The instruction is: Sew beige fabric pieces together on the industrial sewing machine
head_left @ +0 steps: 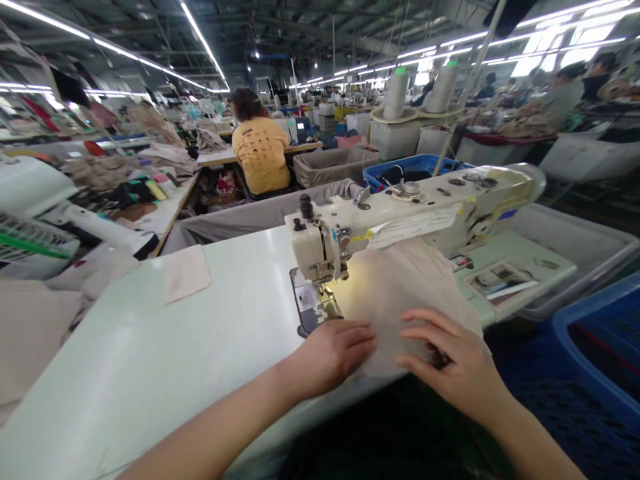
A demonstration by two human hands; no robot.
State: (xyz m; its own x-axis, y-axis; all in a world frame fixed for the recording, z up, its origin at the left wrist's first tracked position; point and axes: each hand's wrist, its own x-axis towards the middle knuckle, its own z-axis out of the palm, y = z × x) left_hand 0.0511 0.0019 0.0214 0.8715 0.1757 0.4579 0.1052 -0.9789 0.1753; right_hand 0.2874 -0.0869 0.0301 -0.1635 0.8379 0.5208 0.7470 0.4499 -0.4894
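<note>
A beige piece of fabric (400,287) lies under the sewing machine (395,213), spread over the bed to the right of the needle. Its left edge reaches the presser foot (325,293), where a small lamp lights the cloth. My left hand (340,350) rests on the fabric's near left edge just in front of the metal needle plate (307,300), fingers together and laid flat. Over the right part of the cloth, my right hand (453,360) has its fingers curved and apart from the thumb. What lies under its palm is partly hidden.
A small beige fabric piece (187,273) lies on the pale green table (240,300). Blue plastic baskets (595,333) stand at the right. Thread cones (397,93) rise behind the machine. A white fan (35,207) is at the left. A person in a yellow shirt (263,150) sits ahead.
</note>
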